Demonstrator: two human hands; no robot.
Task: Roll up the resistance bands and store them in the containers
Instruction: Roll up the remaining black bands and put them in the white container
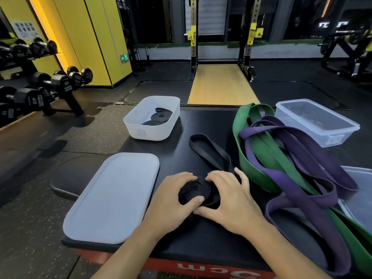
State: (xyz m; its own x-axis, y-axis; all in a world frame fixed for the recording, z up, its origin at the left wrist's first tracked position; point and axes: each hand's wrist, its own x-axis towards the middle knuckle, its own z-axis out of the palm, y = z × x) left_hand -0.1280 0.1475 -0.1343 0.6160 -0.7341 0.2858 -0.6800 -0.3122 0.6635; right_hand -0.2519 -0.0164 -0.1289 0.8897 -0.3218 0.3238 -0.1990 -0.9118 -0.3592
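Observation:
A black resistance band (pixel 209 152) lies on the black padded box, its near end wound into a flat coil (pixel 196 189). My left hand (pixel 173 200) grips the coil from the left, thumb on its front edge. My right hand (pixel 229 196) grips it from the right, fingers curled over the top. The band's free loop trails away toward the far side. A white container (pixel 141 127) at the far left holds coiled black bands (pixel 159 117). Green bands (pixel 251 156) and purple bands (pixel 298 150) lie in a loose heap to the right.
A translucent lid (pixel 112 198) lies flat to the left of my hands. A clear container (pixel 322 125) stands at the far right, another clear container (pixel 360 196) at the right edge. Dumbbell racks (pixel 40 85) stand on the left floor, a squat rack (pixel 221 47) beyond.

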